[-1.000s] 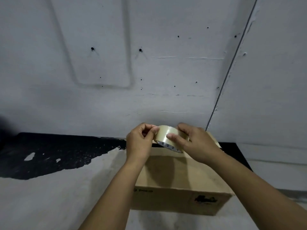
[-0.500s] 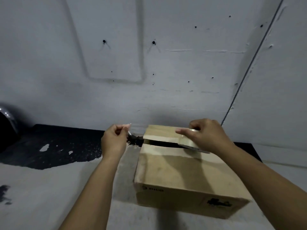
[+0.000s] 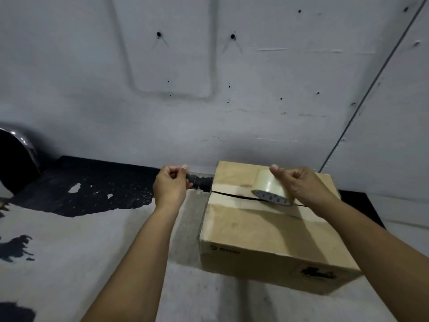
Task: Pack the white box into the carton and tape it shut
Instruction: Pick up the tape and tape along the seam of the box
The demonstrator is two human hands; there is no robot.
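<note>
A brown cardboard carton (image 3: 267, 231) stands on the worn table with its top flaps folded down and a dark seam running across the top. My right hand (image 3: 299, 184) holds a roll of clear tape (image 3: 271, 187) just above that seam. My left hand (image 3: 170, 184) is off the carton's left side, pinching the free tape end between thumb and fingers. A clear strip stretches from the roll across the carton's far left top towards that hand. The white box is not visible.
The grey table (image 3: 69, 252) has black patches where the surface has worn off. A pale wall (image 3: 209, 89) rises directly behind the carton. A dark rounded object (image 3: 16, 159) sits at the far left edge.
My hands have drawn apart: the left pulled the tape end out to the left, the right carried the roll rightwards over the carton's seam. The top flaps now lie flatter.
</note>
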